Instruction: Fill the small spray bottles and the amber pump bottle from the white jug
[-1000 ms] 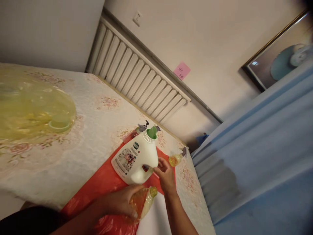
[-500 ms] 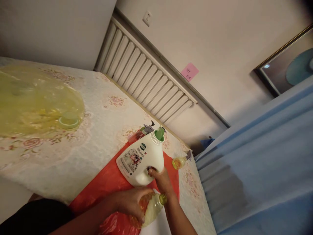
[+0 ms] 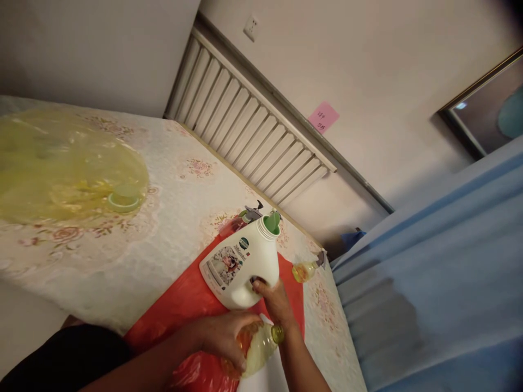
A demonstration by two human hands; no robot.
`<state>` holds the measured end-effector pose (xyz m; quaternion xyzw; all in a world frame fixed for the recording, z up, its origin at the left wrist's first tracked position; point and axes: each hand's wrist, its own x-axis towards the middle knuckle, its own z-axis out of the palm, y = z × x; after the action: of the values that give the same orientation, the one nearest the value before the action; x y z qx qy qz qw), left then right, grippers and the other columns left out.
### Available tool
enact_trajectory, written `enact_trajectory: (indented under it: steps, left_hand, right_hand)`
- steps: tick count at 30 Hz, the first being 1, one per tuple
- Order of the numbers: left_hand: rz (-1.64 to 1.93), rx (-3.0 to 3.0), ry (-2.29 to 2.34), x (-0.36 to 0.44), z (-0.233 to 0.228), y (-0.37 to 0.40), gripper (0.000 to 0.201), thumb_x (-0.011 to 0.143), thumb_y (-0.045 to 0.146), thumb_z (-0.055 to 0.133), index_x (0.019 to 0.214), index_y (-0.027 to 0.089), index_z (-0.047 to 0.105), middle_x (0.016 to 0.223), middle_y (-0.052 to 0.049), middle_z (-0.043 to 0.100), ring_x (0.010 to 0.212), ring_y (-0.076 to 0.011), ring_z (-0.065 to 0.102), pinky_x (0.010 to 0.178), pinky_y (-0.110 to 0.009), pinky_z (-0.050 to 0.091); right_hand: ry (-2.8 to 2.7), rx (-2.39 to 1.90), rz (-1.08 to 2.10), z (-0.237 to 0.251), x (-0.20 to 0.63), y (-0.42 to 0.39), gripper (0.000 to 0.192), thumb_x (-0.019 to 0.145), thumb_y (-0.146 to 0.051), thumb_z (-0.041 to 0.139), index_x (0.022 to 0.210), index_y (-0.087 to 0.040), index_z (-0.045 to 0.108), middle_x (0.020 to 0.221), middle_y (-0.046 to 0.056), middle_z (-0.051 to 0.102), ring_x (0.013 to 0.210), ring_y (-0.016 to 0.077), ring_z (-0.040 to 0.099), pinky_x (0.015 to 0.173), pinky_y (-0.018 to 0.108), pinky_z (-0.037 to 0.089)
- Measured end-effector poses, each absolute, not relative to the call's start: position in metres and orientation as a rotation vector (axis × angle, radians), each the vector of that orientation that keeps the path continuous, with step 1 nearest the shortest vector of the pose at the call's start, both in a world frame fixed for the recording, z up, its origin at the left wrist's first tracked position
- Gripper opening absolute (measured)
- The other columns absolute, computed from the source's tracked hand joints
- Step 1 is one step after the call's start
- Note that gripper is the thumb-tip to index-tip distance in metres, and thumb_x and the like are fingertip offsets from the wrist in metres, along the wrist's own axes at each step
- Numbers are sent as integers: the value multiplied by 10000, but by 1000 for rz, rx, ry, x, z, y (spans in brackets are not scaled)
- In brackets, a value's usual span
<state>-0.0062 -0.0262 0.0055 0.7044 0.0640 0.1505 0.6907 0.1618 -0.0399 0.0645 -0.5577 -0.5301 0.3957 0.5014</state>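
My right hand [image 3: 273,296] is closed through the handle of a white detergent jug [image 3: 229,272]. The jug leans over a red plastic bag [image 3: 180,299] with its label towards me; its mouth has no cap and shows a green spout [image 3: 272,222]. Lower down, my left hand [image 3: 224,337] wraps round a clear yellowish plastic bottle [image 3: 261,351]. This bottle lies tilted, its neck up and to the right beside my right wrist. Its contents are hard to make out.
Behind the jug is a reddish spray bottle [image 3: 237,222]; a yellowish spray bottle [image 3: 304,271] is to the right. A yellow plastic bag [image 3: 69,163] with a green cap [image 3: 125,198] lies left on the flowered cloth [image 3: 180,218]. A radiator [image 3: 249,120] and blue curtain [image 3: 429,261] border the table.
The view has turned slightly, so everything appears a little further right. Both hands keep their hold on the jug and the bottle.
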Motion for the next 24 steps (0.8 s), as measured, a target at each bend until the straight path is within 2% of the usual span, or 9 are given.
enact_trajectory:
  steps: [6, 10, 14, 19, 24]
  left_hand:
    - [375, 1590, 153, -10, 7, -26, 777, 537, 275, 855, 1273, 268, 606, 1232, -2, 665, 1211, -334, 577, 1009, -385, 461]
    - [364, 1663, 192, -11, 10, -26, 780, 557, 312, 843, 1292, 281, 584, 1280, -14, 651, 1246, -332, 549, 1060, -424, 432]
    - [351, 1670, 198, -9, 10, -26, 810, 531, 276, 839, 1295, 223, 577, 1268, -65, 653, 1192, -332, 580, 1021, -433, 468]
    - [352, 1689, 198, -7, 7, -26, 801, 546, 255, 825, 1304, 241, 568, 1294, -60, 637, 1201, -321, 578, 1025, -437, 464]
    - [353, 1672, 211, -8, 8, -26, 808, 538, 264, 828, 1306, 212, 584, 1287, -64, 637, 1217, -355, 568, 1019, -414, 456]
  right_hand:
    - [-1277, -1355, 939, 66, 159, -40, 293, 698, -315, 794, 962, -216, 718, 978, 35, 761, 945, 269, 680, 853, 382, 532]
    - [-1271, -1350, 944, 67, 158, -40, 265, 694, -322, 790, 927, -217, 720, 970, 39, 761, 914, 264, 681, 826, 377, 534]
    - [-1267, -1354, 948, 67, 158, -40, 254, 686, -322, 794, 905, -218, 719, 922, 26, 763, 859, 247, 681, 793, 356, 531]
    - [-1271, -1356, 947, 66, 158, -41, 294, 702, -312, 792, 973, -217, 726, 962, 22, 761, 836, 223, 669, 774, 325, 519]
    - [-1270, -1378, 933, 67, 158, -40, 260, 688, -319, 803, 912, -205, 732, 844, 9, 751, 716, 198, 636, 664, 289, 497]
